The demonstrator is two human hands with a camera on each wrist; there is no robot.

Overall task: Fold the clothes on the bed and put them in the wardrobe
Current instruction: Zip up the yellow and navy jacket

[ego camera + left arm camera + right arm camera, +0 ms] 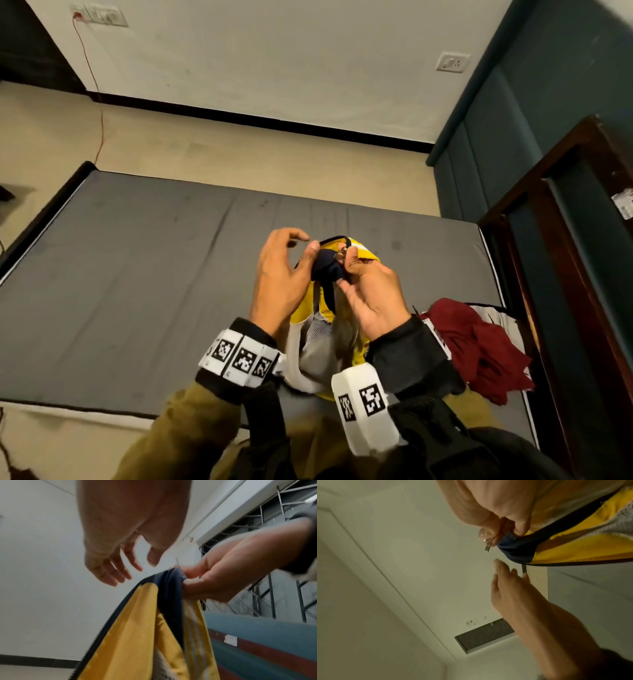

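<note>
I hold a yellow jacket with a navy collar and white mesh lining up above the grey mattress. My right hand pinches the bunched collar at its top edge, and a metal zipper pull sticks out by the thumb. My left hand hovers just left of the collar with relaxed, spread fingers that hold nothing. In the left wrist view the jacket hangs down from the right hand, and the left hand is apart from it. The right wrist view shows the collar gripped.
A crumpled maroon garment lies on the bed's right side, on a white and grey piece. A dark wooden frame borders the bed on the right, with teal wall panels behind. Beige floor lies beyond the bed.
</note>
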